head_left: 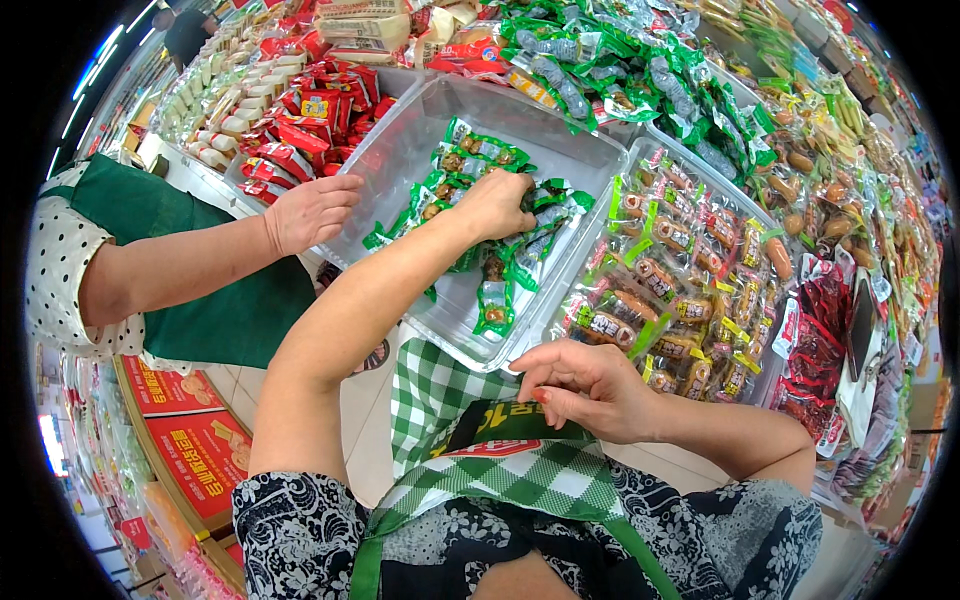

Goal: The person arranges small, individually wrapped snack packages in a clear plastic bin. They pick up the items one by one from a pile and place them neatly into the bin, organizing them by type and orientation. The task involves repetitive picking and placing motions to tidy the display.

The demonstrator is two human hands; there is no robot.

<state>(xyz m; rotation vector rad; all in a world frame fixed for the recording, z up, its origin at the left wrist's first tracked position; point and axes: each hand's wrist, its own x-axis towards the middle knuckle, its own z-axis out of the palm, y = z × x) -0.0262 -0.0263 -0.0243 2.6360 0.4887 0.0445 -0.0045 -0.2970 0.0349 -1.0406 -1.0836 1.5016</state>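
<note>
My left hand point(497, 207) reaches into a clear plastic bin point(408, 120), its fingers curled down on a small green snack packet point(545, 215); the fingertips are partly hidden. Around it lie several more green packets point(495, 300) with clear windows showing brown pieces. My right hand point(590, 388) hovers by the bin's near right corner, fingers loosely bent and apart, with nothing in them. Beside it, to the right, a second clear bin holds wrapped brown sausage-like snacks point(655, 280).
At the left, a person in a green apron point(200, 270) has a hand point(318, 212) by the bin's left side. Red packets point(320, 115) fill a bin beyond it. Green packets point(660, 80) heap up at the back, with bagged goods point(815, 200) and dark red packs point(815, 330) at right.
</note>
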